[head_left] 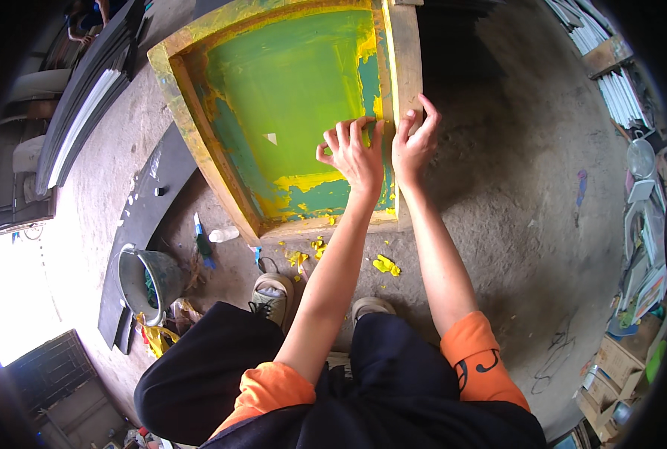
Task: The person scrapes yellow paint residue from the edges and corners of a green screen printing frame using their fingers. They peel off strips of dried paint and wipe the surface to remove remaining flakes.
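Observation:
A wooden frame [408,52] holds a green mesh panel [288,82] edged with ragged yellow coating, like a printing screen. My left hand [356,157] is over the panel beside its right bar. Its thumb and forefinger come together near the yellow edge, while the other fingers curl apart; whatever lies between the tips is hidden. My right hand [413,150] rests against the right bar, thumb and forefinger apart, with its remaining fingers mostly hidden. Crumpled yellow scraps [386,265] lie on the floor below the frame, and a small pale triangular patch [271,138] shows on the mesh.
To the left are a grey bucket [161,280], a blue-handled tool [202,243], a white bottle [224,234] and a long dark board [142,209]. Stacked dark panels [98,82] stand farther left. Cardboard boxes [617,363] and clutter line the right side. Another person's hand [79,36] appears at upper left.

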Available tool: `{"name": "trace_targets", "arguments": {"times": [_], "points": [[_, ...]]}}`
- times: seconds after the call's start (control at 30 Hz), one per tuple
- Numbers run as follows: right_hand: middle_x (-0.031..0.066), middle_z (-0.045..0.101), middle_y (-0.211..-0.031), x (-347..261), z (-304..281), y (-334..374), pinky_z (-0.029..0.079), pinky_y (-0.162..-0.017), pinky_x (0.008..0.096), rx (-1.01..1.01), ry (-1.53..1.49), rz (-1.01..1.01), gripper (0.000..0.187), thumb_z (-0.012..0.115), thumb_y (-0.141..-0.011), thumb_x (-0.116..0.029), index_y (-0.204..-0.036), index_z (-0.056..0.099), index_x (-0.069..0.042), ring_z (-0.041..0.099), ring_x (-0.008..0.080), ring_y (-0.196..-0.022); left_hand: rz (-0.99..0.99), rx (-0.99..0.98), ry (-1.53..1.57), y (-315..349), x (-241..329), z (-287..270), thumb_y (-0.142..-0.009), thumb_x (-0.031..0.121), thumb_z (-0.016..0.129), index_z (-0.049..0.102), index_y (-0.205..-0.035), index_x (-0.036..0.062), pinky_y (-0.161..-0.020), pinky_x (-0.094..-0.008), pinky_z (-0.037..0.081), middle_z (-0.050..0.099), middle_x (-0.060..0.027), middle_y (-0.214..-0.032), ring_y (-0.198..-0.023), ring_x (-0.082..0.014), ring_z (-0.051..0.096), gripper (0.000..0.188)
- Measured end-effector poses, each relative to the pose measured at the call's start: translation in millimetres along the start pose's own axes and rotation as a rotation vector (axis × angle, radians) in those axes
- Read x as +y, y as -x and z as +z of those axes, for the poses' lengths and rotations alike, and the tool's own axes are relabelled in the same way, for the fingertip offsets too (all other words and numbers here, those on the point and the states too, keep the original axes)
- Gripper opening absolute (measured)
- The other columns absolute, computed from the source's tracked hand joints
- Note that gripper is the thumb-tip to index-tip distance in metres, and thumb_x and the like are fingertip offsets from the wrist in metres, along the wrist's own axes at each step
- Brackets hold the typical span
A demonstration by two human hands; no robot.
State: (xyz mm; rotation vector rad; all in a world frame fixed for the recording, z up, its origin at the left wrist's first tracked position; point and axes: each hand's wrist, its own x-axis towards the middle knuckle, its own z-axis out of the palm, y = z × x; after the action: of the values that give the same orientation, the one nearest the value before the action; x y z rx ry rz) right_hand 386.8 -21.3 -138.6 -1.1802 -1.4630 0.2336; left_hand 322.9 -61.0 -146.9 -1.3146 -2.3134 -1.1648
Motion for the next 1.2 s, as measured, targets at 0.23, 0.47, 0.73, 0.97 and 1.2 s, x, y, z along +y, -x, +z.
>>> {"name": "trace_targets", "arguments": {"times": [0.23,0.47,0.73,0.97,1.2], "points": [[0.0184,0.058,-0.105,1.7,2.4,1.0,0.050,-0.078,0.0395,0.020,0.019,-0.028,0.027,0.049,-0.090,-0.005,-0.117,0.048,-0.002,0.060,0.0343,-0.095,-0.001,0.014,-0.031,-2.4,1.7,7.1,-0.080,0.026,0.067,0.066,-0.084,0.0208,-0.086,-0.0448,0.025,0.057,0.0032,-0.087,-0.095,-0.0192,0.048,0.007],[0.0186,0.059,-0.104,1.3,-0.3,2.2,0.050,-0.078,0.0400,-0.006,0.027,-0.004,0.027,0.049,-0.090,-0.005,-0.116,0.048,-0.002,0.061,0.0344,-0.094,0.204,-0.134,0.039,8.8,-14.7,-7.8,-0.082,0.027,0.065,0.061,-0.090,0.0210,-0.086,-0.0405,0.024,0.054,0.0028,-0.088,-0.093,-0.0177,0.048,0.011],[0.0175,0.053,-0.113,3.8,1.1,2.6,0.046,-0.086,0.0416,-0.003,-0.047,-0.015,0.029,0.052,-0.088,-0.006,-0.117,0.048,-0.002,0.055,0.0343,-0.103,0.389,-0.554,0.133,23.8,-95.4,-75.0,-0.085,0.015,0.062,0.056,-0.090,0.0117,-0.090,-0.0413,0.032,0.059,0.0007,-0.075,-0.080,-0.0152,0.057,0.009],[0.0108,0.039,-0.127,-7.0,-9.5,13.7,0.031,-0.101,0.0500,-0.155,0.391,-0.359,0.019,0.070,-0.079,-0.020,-0.095,0.061,-0.013,0.040,0.0282,-0.116,1.042,-1.016,-0.055,4.6,-187.2,-152.3,-0.085,0.017,0.057,0.060,-0.100,0.0138,-0.098,-0.0516,0.030,0.057,-0.0018,-0.107,-0.108,-0.0160,0.050,0.016],[0.0088,0.038,-0.137,-19.4,-5.0,-4.4,0.028,-0.104,0.0508,-0.218,0.583,-0.407,0.026,0.076,-0.071,-0.029,-0.087,0.061,-0.014,0.035,0.0282,-0.122,1.017,-1.007,-0.122,-50.5,-224.3,-188.9,-0.082,0.015,0.058,0.061,-0.104,0.0131,-0.097,-0.0520,0.029,0.055,-0.0023,-0.111,-0.111,-0.0182,0.048,0.022]]}}
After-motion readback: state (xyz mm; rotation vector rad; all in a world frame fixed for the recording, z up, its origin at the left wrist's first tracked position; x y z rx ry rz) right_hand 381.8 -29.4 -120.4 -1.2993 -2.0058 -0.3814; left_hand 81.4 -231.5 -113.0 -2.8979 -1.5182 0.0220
